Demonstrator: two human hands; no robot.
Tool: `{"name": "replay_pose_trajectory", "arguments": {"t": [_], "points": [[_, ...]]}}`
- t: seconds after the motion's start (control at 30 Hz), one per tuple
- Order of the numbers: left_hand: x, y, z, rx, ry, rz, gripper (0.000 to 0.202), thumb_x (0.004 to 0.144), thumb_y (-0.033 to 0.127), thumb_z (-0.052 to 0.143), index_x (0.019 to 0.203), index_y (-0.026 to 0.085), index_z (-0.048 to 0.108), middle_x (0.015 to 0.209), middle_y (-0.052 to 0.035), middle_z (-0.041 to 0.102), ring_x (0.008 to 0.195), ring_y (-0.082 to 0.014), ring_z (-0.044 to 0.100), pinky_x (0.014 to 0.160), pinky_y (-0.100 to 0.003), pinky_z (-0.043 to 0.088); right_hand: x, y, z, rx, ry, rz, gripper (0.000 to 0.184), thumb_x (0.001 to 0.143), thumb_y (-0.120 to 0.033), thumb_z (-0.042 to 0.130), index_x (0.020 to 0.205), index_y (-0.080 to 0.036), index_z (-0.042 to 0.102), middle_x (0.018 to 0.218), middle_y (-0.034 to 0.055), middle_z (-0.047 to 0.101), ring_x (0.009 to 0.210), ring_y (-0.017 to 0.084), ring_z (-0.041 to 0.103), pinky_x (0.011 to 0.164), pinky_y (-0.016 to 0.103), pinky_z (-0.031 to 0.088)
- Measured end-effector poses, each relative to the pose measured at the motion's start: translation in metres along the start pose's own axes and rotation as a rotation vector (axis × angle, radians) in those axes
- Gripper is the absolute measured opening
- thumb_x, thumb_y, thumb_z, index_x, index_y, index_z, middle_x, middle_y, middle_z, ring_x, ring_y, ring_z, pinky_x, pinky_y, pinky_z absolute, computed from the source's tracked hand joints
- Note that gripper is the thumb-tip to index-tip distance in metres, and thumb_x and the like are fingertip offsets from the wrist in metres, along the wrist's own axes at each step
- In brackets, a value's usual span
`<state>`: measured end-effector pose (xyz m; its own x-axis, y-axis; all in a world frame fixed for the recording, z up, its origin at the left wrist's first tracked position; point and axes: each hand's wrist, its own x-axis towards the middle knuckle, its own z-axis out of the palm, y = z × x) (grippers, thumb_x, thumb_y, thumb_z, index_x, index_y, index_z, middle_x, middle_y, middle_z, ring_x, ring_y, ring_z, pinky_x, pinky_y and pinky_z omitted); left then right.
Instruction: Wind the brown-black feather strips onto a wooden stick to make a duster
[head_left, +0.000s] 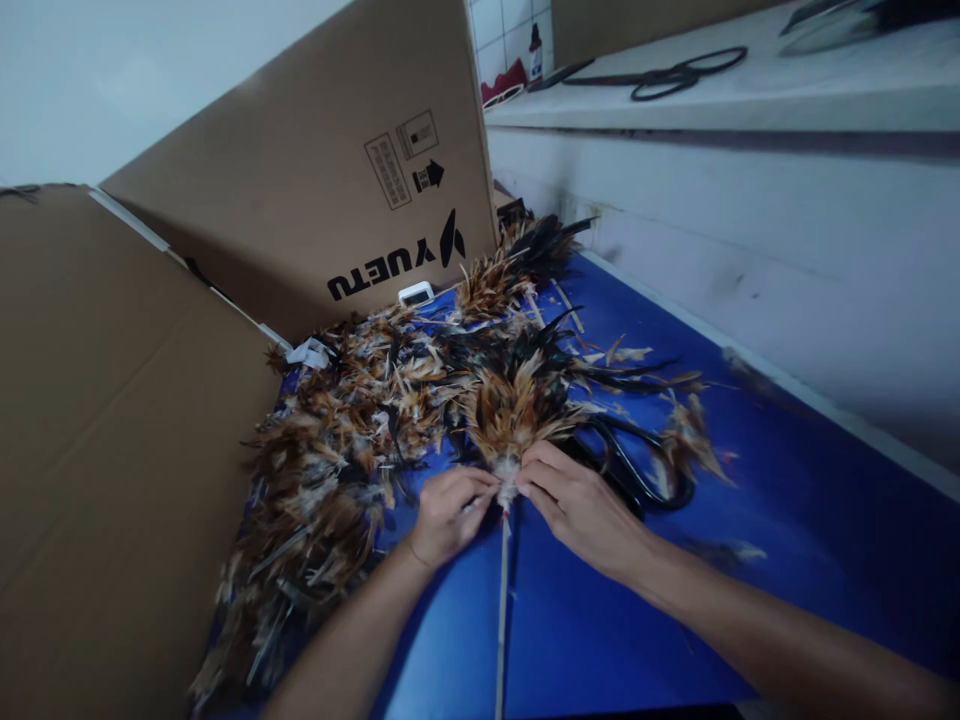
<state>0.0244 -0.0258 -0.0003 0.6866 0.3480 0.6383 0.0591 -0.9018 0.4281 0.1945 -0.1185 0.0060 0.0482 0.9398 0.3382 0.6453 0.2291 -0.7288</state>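
A bundle of brown and black feathers [517, 400] sits at the top of a thin stick [502, 620], like a feather duster, with pale fluff at its neck. The stick runs down toward me over the blue table top [600, 640]. My left hand [454, 510] pinches at the left of the fluffy neck, fingertips closed together. From the right, my right hand [566, 500] has its fingers bent against the same neck. What lies between the fingertips is too small to make out. Black-handled scissors [645, 470] lie just beyond my right hand, partly under feathers.
Loose feathers [322, 490] cover the table's left side. Another feather bundle [517, 260] lies at the back. Cardboard panels [300, 170] stand left and behind, a small white device [416, 293] by their foot. On the right ledge [825, 90] rest more scissors [682, 75].
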Motion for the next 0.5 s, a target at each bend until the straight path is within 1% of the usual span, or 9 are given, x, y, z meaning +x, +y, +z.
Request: {"name": "replay_pose_trajectory", "arguments": {"t": [0.1, 0.23, 0.37, 0.5], "points": [[-0.0007, -0.0001, -0.0009, -0.118, 0.037, -0.231, 0.008, 0.076, 0.011, 0.062, 0.07, 0.016, 0.059, 0.076, -0.0036, 0.068, 0.071, -0.0111, 0.063, 0.067, -0.023, 0.05, -0.0018, 0.0, -0.0008, -0.075, -0.016, -0.005, 0.024, 0.09, -0.012, 0.037, 0.081, -0.02, 0.058, 0.086, 0.0049, 0.054, 0.076, 0.015, 0.054, 0.073, 0.029, 0.047], [0.0, -0.0019, -0.0028, -0.197, 0.053, -0.421, 0.012, 0.076, 0.017, 0.064, 0.065, 0.015, 0.058, 0.073, -0.003, 0.067, 0.068, -0.0118, 0.063, 0.065, -0.024, 0.049, -0.0037, 0.0023, -0.0023, -0.176, -0.019, -0.02, 0.026, 0.086, -0.006, 0.037, 0.08, -0.02, 0.058, 0.084, 0.0058, 0.055, 0.079, 0.017, 0.052, 0.073, 0.031, 0.047], [-0.0009, -0.0046, -0.0015, -0.208, 0.07, -0.508, 0.015, 0.076, 0.02, 0.064, 0.063, 0.015, 0.057, 0.073, -0.0026, 0.067, 0.068, -0.012, 0.062, 0.065, -0.024, 0.048, -0.004, 0.0051, -0.006, -0.245, -0.035, -0.007, 0.028, 0.083, -0.003, 0.036, 0.071, -0.019, 0.056, 0.08, 0.0066, 0.054, 0.076, 0.019, 0.052, 0.07, 0.033, 0.046], [-0.0009, -0.0061, 0.0002, -0.178, 0.037, -0.531, 0.011, 0.077, 0.021, 0.063, 0.068, 0.016, 0.06, 0.074, -0.0021, 0.067, 0.069, -0.0115, 0.062, 0.065, -0.023, 0.048, -0.0036, 0.0086, -0.0066, -0.276, -0.008, 0.005, 0.025, 0.084, -0.006, 0.038, 0.076, -0.018, 0.058, 0.079, 0.0067, 0.056, 0.077, 0.02, 0.053, 0.071, 0.033, 0.045]]}}
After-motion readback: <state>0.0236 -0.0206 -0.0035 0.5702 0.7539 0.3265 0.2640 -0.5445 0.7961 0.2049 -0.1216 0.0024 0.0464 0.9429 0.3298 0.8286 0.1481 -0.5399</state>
